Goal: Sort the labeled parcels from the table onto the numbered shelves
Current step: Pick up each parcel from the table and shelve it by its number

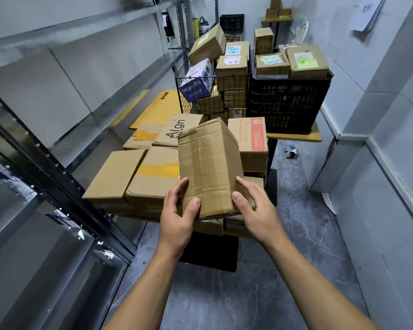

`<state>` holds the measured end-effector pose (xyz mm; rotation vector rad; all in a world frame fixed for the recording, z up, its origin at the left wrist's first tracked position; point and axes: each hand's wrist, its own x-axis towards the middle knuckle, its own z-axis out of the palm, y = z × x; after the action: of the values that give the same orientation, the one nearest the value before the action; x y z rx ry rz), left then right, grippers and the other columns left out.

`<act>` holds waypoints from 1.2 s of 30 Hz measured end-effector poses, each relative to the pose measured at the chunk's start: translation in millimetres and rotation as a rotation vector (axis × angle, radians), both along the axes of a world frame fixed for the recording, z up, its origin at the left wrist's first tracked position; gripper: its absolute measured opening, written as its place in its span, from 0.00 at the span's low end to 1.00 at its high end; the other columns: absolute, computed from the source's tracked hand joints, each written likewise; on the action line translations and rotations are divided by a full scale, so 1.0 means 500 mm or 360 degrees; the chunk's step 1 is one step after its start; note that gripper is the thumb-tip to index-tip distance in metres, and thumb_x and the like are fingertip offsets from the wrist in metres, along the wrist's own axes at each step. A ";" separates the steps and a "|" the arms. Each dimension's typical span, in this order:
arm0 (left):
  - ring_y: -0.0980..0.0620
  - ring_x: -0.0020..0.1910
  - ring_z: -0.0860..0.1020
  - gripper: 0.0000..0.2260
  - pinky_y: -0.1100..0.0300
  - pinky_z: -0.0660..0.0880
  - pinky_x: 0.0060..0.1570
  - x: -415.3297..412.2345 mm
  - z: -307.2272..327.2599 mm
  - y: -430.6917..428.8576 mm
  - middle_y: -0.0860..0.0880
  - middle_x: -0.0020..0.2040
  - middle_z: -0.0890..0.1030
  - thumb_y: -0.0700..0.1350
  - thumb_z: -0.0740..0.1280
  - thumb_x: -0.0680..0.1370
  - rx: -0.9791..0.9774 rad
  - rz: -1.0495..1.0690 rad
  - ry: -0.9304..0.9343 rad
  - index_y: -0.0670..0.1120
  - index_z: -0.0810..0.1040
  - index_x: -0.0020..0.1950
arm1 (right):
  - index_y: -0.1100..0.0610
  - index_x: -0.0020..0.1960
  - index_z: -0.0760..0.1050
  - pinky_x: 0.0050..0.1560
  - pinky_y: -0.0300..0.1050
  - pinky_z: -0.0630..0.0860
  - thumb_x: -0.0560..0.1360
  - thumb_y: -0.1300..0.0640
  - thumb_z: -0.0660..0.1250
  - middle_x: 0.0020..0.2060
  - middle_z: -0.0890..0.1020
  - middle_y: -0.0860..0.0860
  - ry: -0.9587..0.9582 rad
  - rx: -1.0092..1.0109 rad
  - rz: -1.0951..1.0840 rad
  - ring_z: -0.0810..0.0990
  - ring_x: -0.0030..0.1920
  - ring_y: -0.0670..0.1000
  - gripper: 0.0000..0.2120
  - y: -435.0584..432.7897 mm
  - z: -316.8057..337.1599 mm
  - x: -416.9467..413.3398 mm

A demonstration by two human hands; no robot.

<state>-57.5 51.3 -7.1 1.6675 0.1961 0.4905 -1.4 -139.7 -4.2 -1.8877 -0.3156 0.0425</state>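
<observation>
A plain brown cardboard parcel point(209, 166) with clear tape down its middle is held up, tilted, above the table's stack of boxes. My left hand point(179, 215) grips its near left corner, thumb on the top face. My right hand point(254, 208) grips the near right corner the same way. No label shows on the face turned to me. Below it lie several flat brown boxes point(116, 175), one marked "Align" point(174, 131) and one with red print point(250, 139). Metal shelves point(65, 75) run along the left.
A wire basket point(196, 91) full of labeled parcels and a black plastic crate point(289, 103) topped with boxes stand further back on a wooden table point(296, 138). Small debris lies on the grey floor point(291, 153) to the right. White walls close in on the right.
</observation>
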 end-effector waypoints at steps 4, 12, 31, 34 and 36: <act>0.58 0.68 0.72 0.24 0.45 0.73 0.66 -0.003 0.010 -0.009 0.55 0.69 0.73 0.58 0.69 0.73 0.0118 0.0046 -0.0053 0.63 0.70 0.69 | 0.37 0.73 0.64 0.70 0.51 0.71 0.66 0.24 0.66 0.69 0.73 0.44 0.0139 0.0123 0.0098 0.73 0.68 0.43 0.39 0.016 0.010 -0.011; 0.50 0.63 0.77 0.18 0.47 0.75 0.63 0.000 0.033 -0.009 0.50 0.62 0.79 0.51 0.67 0.77 -0.0095 -0.0087 -0.0088 0.58 0.75 0.66 | 0.41 0.68 0.66 0.61 0.41 0.77 0.80 0.60 0.67 0.64 0.78 0.47 0.0209 0.0511 -0.0003 0.78 0.61 0.40 0.23 0.007 0.043 -0.020; 0.53 0.66 0.75 0.31 0.45 0.74 0.64 -0.015 0.027 -0.011 0.54 0.67 0.75 0.66 0.75 0.64 -0.0114 -0.0136 0.0168 0.66 0.71 0.64 | 0.37 0.64 0.75 0.68 0.60 0.73 0.84 0.59 0.57 0.64 0.79 0.54 0.0322 0.0817 -0.0125 0.78 0.65 0.54 0.19 -0.036 0.017 -0.040; 0.58 0.66 0.74 0.26 0.47 0.73 0.67 -0.030 0.030 0.002 0.58 0.66 0.75 0.62 0.74 0.66 0.0009 -0.0045 0.0097 0.66 0.73 0.63 | 0.33 0.63 0.75 0.70 0.61 0.71 0.80 0.53 0.59 0.65 0.75 0.45 0.0104 0.0469 -0.0123 0.75 0.67 0.50 0.18 -0.042 0.016 -0.035; 0.59 0.66 0.74 0.26 0.47 0.73 0.66 -0.040 0.031 0.011 0.58 0.67 0.75 0.61 0.73 0.67 0.0095 0.0016 0.0058 0.68 0.73 0.64 | 0.33 0.61 0.75 0.70 0.57 0.72 0.81 0.53 0.62 0.62 0.73 0.39 0.0017 0.0371 -0.0072 0.74 0.65 0.43 0.15 -0.038 0.024 -0.038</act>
<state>-77.4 56.7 8.3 1.7352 0.2189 0.4777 -20.3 -158.6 7.8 -1.6619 -0.2587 -0.0140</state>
